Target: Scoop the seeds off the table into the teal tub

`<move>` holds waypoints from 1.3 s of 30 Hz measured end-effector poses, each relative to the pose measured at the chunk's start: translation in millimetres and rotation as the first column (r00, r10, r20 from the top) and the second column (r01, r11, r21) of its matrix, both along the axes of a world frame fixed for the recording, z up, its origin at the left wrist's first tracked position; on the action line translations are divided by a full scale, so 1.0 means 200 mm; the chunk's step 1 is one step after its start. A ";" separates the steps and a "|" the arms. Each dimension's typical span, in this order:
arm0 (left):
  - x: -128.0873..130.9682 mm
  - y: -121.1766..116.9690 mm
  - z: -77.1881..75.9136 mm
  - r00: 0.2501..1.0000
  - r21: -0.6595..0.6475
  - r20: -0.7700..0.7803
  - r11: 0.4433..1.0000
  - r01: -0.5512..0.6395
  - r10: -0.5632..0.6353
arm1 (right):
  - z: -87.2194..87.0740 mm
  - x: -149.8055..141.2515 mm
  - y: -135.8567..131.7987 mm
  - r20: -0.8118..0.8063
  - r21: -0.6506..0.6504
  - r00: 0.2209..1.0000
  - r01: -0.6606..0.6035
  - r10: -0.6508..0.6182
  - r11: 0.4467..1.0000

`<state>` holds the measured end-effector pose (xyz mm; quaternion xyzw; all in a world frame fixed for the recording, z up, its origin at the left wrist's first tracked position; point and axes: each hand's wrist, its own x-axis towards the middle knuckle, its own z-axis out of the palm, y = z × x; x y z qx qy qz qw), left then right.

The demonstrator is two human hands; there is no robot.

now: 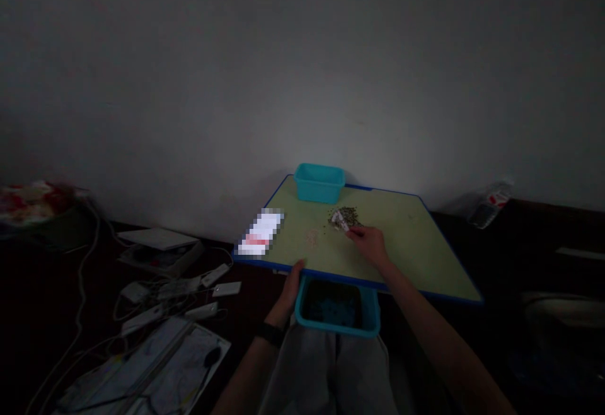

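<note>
On a pale green tabletop (401, 257) with a blue edge lies a heap of small dark grains (350, 216). My right hand (371, 245) is closed, pinching a pale strip with dark markings (339, 218), perhaps folded paper. The strip's far end is at the left side of the heap. A small patch of pale bits (312, 237) lies left of it. My left hand (292, 287) is at the table's front edge, beside the left wall of a turquoise basin (338, 327) on my lap. Most of its fingers are hidden. Dark contents show inside the basin.
Another turquoise basin (319, 191) stands at the back of the table, by the wall. A lit, blurred-out phone (259, 233) lies at the left edge. Cables and white adapters (179, 289) cover the floor at left. A clear bottle (491, 204) is at right.
</note>
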<state>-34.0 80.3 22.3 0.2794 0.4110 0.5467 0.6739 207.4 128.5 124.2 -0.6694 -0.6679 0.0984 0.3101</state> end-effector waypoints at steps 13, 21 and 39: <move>-0.01 0.00 -0.02 1.000 0.023 0.005 0.999 0.026 -0.027 | 0.07 -0.05 0.09 0.251 -0.031 0.968 -0.022 0.029 0.999; -0.01 0.00 -0.01 1.000 0.019 0.006 1.000 0.010 -0.010 | 0.04 0.00 0.04 0.256 -0.039 0.965 -0.040 0.048 0.998; -0.01 -0.01 0.02 0.999 -0.006 0.015 1.000 0.030 -0.030 | 0.04 -0.03 -0.02 0.258 -0.031 0.965 -0.049 0.055 0.998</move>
